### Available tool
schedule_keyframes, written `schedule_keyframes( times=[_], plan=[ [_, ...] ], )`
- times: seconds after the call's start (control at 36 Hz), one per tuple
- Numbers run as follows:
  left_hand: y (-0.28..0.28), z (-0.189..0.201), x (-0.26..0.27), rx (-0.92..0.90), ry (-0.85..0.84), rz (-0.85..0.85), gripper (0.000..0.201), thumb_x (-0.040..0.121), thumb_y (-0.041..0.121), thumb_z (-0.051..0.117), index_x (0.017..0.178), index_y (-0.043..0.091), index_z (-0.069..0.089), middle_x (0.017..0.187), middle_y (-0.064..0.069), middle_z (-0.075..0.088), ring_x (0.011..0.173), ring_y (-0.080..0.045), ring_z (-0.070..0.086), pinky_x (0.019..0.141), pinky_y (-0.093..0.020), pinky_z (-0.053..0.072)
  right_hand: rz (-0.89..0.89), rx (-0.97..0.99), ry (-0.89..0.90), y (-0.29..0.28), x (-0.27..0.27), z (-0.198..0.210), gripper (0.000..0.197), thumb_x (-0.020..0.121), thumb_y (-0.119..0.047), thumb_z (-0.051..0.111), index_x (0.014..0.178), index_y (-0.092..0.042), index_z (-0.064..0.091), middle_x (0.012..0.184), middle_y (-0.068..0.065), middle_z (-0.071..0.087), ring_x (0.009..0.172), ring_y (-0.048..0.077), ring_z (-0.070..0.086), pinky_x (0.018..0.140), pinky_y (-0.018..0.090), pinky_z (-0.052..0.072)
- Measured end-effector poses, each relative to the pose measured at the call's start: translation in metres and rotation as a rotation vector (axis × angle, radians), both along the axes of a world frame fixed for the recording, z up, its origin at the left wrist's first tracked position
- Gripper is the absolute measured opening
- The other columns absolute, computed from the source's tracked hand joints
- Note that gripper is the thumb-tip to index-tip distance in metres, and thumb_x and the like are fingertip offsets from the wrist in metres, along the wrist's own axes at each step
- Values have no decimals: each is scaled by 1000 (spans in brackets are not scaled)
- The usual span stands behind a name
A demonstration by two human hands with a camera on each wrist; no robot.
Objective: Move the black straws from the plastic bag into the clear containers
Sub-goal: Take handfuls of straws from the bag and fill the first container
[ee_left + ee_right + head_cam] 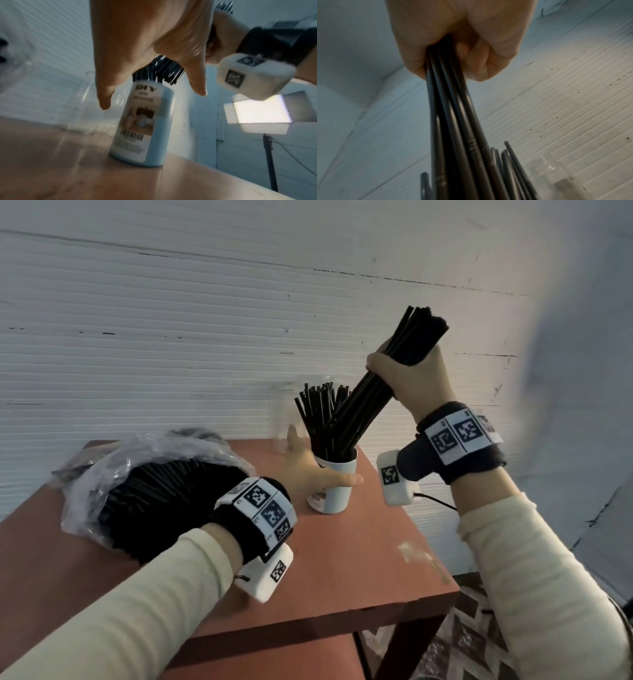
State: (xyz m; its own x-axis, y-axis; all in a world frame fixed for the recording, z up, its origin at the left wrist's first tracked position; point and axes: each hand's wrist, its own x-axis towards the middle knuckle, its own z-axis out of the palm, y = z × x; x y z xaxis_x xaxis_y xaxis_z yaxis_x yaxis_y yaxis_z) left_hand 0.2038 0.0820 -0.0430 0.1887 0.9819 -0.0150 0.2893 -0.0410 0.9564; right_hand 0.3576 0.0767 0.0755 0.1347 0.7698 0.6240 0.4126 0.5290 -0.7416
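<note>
My right hand [407,378] grips a thick bundle of black straws [363,402] around its upper part. The bundle slants down to the left, and its lower ends sit inside a labelled container [337,487] that holds several more straws. In the right wrist view the fingers [471,56] curl round the bundle [453,121]. My left hand [318,463] is spread wide around that container [144,128], fingers straight; whether it touches is unclear. The plastic bag [137,474], packed with black straws, lies on the left of the table.
An empty clear container [282,419] stands behind the filled one, near the wall. The red-brown table [342,559] ends just right of the containers, with patterned floor below. A ribbed white wall runs along the back. A lit panel lamp [260,109] stands on a stand to the right.
</note>
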Motion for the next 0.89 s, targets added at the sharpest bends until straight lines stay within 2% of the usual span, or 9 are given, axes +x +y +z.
schedule_keyframes(
  times=[0.06,0.14,0.25,0.39,0.58,0.72,0.78,0.83,0.89],
  plan=[
    [12,-2,5,23,9,16,139,60,22,94,154,15,-9,152,-2,26,136,-20,36,103,-30,37,-22,-31,-30,9,-1,0,5,77,-10,66,76,-7,62,70,4,60,62,9,58,59,23,51],
    [26,-2,5,28,42,2,115,60,22,93,147,14,18,123,6,47,114,-13,48,90,-28,42,-38,-61,-104,19,-4,-3,8,77,-13,66,74,-7,62,69,2,59,61,8,57,57,21,49],
    [40,-3,0,34,171,-92,108,37,51,93,132,26,48,118,8,63,110,-14,60,96,-40,51,-27,-80,-168,29,-7,-8,20,76,-14,65,75,5,61,66,4,56,57,9,54,52,20,45],
    [40,6,-6,45,240,-193,108,39,51,88,135,29,45,122,8,61,113,-14,58,99,-42,49,4,-123,-211,41,-9,-18,26,75,-21,67,77,5,63,66,3,59,57,9,57,54,22,47],
    [39,13,-7,51,329,-247,103,48,46,92,137,28,44,125,7,61,118,-17,56,104,-43,46,62,-273,-353,45,-11,-34,25,76,-32,71,64,-17,55,62,-7,58,59,6,58,57,23,44],
    [38,11,-7,46,287,-228,115,42,47,92,142,29,39,129,9,60,122,-17,55,107,-43,43,73,-214,-348,35,-6,-37,31,76,-43,77,95,-21,66,88,-10,68,83,2,65,70,17,46],
    [38,9,-7,41,266,-219,114,45,42,93,144,30,37,130,8,59,123,-17,53,108,-43,43,18,-141,-280,31,-4,-38,48,74,-45,79,109,-20,59,94,-11,65,86,1,62,70,12,45],
    [39,7,-6,33,257,-197,119,39,46,93,143,31,38,130,8,59,123,-18,53,108,-44,42,-29,-56,-234,30,-3,-40,54,74,-44,79,113,-19,53,92,-9,63,78,-1,59,65,8,44],
    [42,3,-6,33,245,-180,125,31,51,92,142,32,39,130,9,59,124,-18,54,108,-45,42,-53,40,-238,30,-3,-43,59,75,-39,80,119,-16,48,101,-4,63,86,3,59,69,8,43]
  ],
)
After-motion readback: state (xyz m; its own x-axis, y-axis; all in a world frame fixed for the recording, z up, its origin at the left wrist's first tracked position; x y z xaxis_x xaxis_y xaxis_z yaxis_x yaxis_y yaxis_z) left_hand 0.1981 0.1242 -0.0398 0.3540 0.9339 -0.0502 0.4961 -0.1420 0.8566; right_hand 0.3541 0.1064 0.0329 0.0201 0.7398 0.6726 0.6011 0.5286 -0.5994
